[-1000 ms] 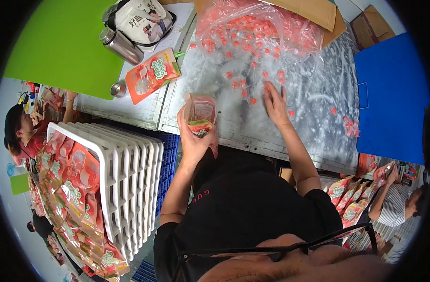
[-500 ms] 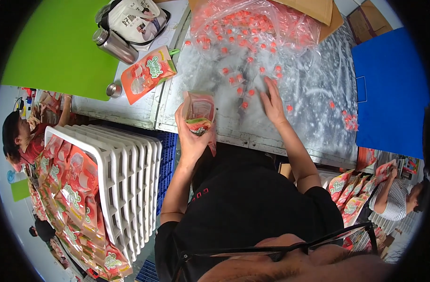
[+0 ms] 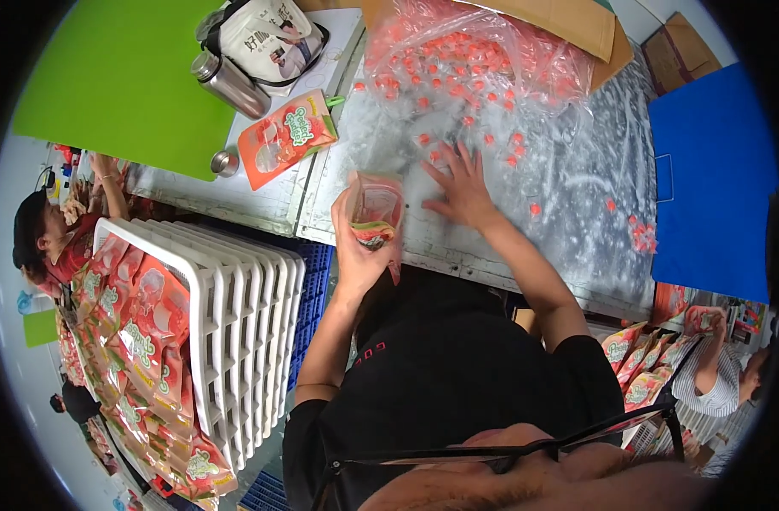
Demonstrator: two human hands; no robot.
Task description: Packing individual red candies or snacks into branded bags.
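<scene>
My left hand [image 3: 359, 260] grips a red and clear stand-up pouch [image 3: 377, 196] at the table's near edge. The pouch's mouth gapes upward, but what lies deep inside is hard to make out. Flat over the metal tabletop [image 3: 577, 157], my right hand [image 3: 463, 191] spreads its fingers just right of the pouch. Beyond its fingertips lie small red wrapped candies [image 3: 489, 139], several of them loose. Any candies under the palm are hidden. At the back, a large clear plastic bag [image 3: 538, 72] spills many more of these candies.
Left of the pouch lie a filled pouch [image 3: 289, 136], a steel flask [image 3: 230, 85], its cup [image 3: 225, 163] and a white bag [image 3: 270, 43]. Stacked white crates [image 3: 244, 324] with filled pouches stand at my left. A blue panel [image 3: 713, 183] borders the right; co-workers [image 3: 44, 234] are at both sides.
My right hand has swept left toward the pouch and spread its fingers, now covering where several loose candies lay. My left hand still holds the pouch. The whole view has shifted slightly.
</scene>
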